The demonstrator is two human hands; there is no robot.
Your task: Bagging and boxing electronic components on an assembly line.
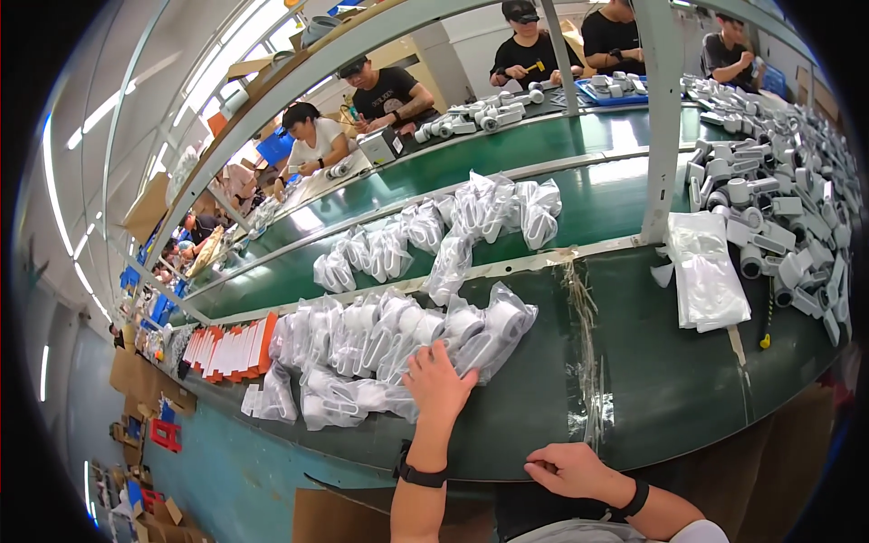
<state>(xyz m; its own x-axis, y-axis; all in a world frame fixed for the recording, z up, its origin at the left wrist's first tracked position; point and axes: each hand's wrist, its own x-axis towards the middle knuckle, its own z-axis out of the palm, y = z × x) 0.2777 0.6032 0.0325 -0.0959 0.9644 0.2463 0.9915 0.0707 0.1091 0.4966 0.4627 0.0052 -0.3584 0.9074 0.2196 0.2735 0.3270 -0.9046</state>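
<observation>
My left hand (439, 382) lies with fingers spread on the near side of a row of grey-white plastic parts in clear bags (398, 330). It touches the bags and does not wrap round any of them. My right hand (575, 472) hovers at the bench's front edge, its fingers curled in with nothing showing in them. Each wrist has a black band. Several more bagged parts (362, 398) lie to the left of my left hand. To the right, a stack of flat clear plastic bags (704, 271) rests on the dark green bench (652, 389).
A large heap of unbagged grey parts (787, 208) fills the right end. Orange and white boxes (231, 351) stand at the left. More bagged parts (489, 213) lie on the green conveyor (588, 190), beyond a metal rail and post (663, 118). Several people work across it.
</observation>
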